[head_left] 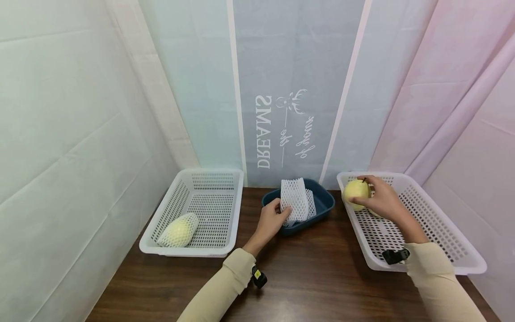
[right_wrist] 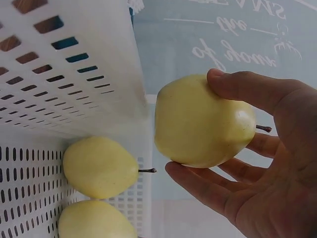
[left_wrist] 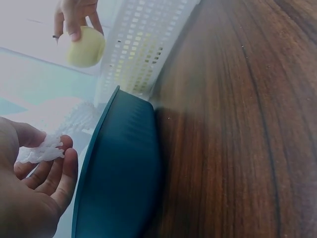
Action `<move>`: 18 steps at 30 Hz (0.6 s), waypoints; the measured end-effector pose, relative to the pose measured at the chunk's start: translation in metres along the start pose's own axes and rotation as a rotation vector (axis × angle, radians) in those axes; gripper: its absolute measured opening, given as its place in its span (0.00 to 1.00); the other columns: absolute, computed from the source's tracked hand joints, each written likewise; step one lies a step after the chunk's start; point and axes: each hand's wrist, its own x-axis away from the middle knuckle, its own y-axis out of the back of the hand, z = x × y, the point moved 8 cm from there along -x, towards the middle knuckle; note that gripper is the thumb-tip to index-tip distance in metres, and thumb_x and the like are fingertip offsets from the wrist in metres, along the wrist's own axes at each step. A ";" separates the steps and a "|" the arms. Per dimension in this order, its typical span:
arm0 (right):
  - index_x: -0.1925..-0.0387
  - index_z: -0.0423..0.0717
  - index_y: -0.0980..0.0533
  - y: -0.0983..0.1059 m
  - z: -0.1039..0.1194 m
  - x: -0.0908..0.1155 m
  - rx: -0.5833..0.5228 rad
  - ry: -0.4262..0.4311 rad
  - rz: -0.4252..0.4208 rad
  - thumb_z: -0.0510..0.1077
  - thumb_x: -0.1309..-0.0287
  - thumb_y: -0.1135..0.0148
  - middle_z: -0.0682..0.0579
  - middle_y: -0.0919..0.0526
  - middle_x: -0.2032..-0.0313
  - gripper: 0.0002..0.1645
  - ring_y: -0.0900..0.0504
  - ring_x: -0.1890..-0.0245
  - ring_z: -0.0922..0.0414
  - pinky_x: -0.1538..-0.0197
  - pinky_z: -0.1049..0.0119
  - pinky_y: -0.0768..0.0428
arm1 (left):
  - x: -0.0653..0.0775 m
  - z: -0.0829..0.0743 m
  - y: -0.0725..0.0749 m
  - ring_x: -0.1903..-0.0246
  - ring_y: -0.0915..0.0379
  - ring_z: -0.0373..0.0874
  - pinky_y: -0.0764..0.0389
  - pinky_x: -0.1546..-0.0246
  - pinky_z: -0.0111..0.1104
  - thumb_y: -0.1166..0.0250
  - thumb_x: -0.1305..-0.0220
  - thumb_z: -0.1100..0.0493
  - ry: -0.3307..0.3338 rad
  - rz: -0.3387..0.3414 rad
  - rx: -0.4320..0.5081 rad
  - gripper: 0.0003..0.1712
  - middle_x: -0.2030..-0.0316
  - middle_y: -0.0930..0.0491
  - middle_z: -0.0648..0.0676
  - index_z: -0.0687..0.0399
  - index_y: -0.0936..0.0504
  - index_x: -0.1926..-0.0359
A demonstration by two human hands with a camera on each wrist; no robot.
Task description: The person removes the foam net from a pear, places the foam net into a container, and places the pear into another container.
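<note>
My left hand [head_left: 270, 222] pinches the end of a white foam net sleeve [head_left: 294, 197] over the blue bin [head_left: 324, 202]. Another foam net [head_left: 311, 203] shows behind it in the bin. In the left wrist view, thumb and fingers close on the sleeve's edge [left_wrist: 42, 151]. With my right hand [head_left: 382, 199] I grip a yellow pear [head_left: 356, 193] above the left side of the right white basket [head_left: 468, 264]. Seen from the right wrist, this pear [right_wrist: 198, 121] has its stem toward the palm, and two more pears, one a stemmed pear [right_wrist: 99, 166], lie in the basket.
A second white basket [head_left: 231, 232] stands at the left, with a net-wrapped pear [head_left: 179, 230] in its near left corner. Everything rests on a dark wooden table [head_left: 318, 277]. A printed curtain [head_left: 295, 58] hangs behind, with pale walls of cloth at both sides.
</note>
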 end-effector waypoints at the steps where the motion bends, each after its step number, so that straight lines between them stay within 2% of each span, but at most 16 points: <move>1: 0.30 0.28 0.33 0.000 -0.001 0.000 0.000 0.000 0.002 0.52 0.40 0.22 0.23 0.27 0.35 0.48 0.24 0.41 0.26 0.44 0.30 0.24 | -0.001 0.000 0.000 0.71 0.24 0.34 0.22 0.69 0.26 0.33 0.24 0.55 0.000 -0.002 -0.003 0.11 0.61 0.12 0.54 0.56 0.16 0.49; 11: 0.29 0.29 0.33 -0.001 -0.008 0.001 -0.008 -0.030 0.036 0.52 0.39 0.22 0.23 0.28 0.33 0.48 0.26 0.38 0.24 0.40 0.28 0.26 | -0.010 0.002 -0.005 0.73 0.26 0.34 0.24 0.71 0.26 0.33 0.24 0.54 0.032 0.001 -0.024 0.10 0.66 0.14 0.52 0.55 0.17 0.52; 18: 0.29 0.29 0.33 0.001 -0.015 0.000 0.011 -0.043 0.045 0.53 0.39 0.22 0.22 0.28 0.33 0.49 0.26 0.39 0.24 0.41 0.28 0.25 | -0.017 0.007 -0.008 0.73 0.25 0.33 0.23 0.71 0.26 0.33 0.24 0.55 0.056 0.002 -0.031 0.09 0.66 0.13 0.51 0.56 0.17 0.52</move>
